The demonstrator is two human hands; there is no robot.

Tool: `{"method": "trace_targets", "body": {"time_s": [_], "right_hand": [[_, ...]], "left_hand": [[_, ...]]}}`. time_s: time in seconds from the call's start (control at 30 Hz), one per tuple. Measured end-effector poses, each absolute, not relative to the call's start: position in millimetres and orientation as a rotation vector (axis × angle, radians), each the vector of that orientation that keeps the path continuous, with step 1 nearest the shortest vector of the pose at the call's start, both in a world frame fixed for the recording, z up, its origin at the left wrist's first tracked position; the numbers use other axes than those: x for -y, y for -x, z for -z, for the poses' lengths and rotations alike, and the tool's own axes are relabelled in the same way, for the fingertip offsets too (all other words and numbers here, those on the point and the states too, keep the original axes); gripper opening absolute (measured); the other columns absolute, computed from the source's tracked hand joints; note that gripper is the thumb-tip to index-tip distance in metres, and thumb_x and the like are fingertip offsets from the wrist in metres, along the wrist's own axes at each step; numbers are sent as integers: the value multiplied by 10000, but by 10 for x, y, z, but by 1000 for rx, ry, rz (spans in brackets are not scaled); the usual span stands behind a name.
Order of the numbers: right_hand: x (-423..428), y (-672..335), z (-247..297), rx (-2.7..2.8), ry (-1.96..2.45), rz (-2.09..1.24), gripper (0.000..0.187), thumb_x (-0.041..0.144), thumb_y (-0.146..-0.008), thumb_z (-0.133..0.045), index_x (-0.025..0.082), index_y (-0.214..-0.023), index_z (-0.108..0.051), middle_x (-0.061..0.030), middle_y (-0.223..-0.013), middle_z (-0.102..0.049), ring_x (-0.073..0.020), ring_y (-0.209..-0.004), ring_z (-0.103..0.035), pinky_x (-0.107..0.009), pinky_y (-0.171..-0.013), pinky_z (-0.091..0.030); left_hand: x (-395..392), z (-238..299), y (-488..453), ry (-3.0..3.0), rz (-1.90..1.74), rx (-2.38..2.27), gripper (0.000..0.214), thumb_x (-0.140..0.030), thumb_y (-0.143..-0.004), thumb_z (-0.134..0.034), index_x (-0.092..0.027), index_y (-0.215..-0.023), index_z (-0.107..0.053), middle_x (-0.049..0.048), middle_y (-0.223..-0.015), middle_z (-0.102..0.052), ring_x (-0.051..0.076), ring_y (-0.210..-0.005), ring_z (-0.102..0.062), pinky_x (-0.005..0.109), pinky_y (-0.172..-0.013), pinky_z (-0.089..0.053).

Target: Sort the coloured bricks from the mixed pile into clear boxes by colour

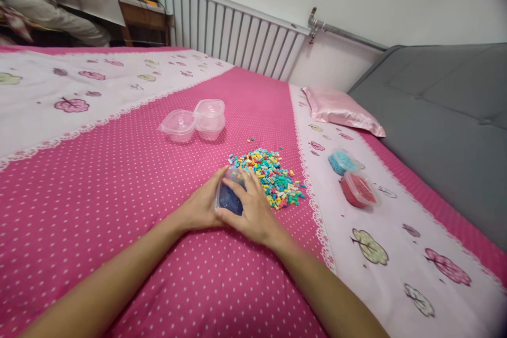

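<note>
Between my hands is a clear plastic container (229, 202) with dark blue contents, tilted so that its top faces me. My left hand (201, 205) is wrapped round its left side. My right hand (256, 214) grips it from the right, its fingers curled over the top and its thumb along the near edge. Whether the lid is fully closed I cannot tell. Just beyond my right hand, a loose pile of small colourful building bricks (277, 179) lies on the bedspread, in teal, yellow, red, blue and other colours.
Two clear containers (209, 119) with open or loose lids stand to the far left. At the right are a container of light blue pieces (343, 162) and one of red pieces (357, 190). A pink pillow (343, 111) lies behind them. Another person (43, 0) sits at a desk.
</note>
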State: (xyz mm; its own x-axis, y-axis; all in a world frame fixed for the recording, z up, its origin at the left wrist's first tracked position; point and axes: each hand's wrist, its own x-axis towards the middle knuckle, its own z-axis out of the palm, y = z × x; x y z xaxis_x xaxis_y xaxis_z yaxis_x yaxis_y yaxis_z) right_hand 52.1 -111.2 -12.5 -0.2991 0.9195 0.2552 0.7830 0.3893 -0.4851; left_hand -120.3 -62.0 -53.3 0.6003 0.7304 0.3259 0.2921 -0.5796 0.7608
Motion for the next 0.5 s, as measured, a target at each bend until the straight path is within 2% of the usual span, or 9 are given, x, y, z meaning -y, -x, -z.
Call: {"method": "trace_targets", "body": {"time_s": [0.17,0.3,0.5], "right_hand": [[1107,-486,151,2149,1451,-376,706,621,-757,-569,223,-1335,-498,-114,-1523,-252,-358,-1420,-88,-579,-1122,-147],[1084,-477,195,2128,1431,-429,731,624,-760,-563,198,-1349,-484,-131,-1524,-248,-358,-1425,-59,-581,-1121,-142],[1062,-506,232,2110,1390,-487,737,623,-761,-563,191,-1352,-474,-138,-1524,-245,-353,-1428,-29,-588,-1123,-108]], "left_hand": [[616,562,1271,-2332,-767,-976,1075,-470,-670,-680,-108,-1475,-67,232,-1501,-239,369,-1357,-284,526,-1092,-264],[627,532,1268,-2325,-757,-997,1047,-457,-673,-677,-129,-1477,-92,213,-1481,-302,354,-1329,-346,505,-1069,-313],[631,495,1239,-2252,-773,-1033,1093,-502,-606,-729,-110,-1463,-176,232,-1445,-359,394,-1285,-396,527,-1044,-335]]}}
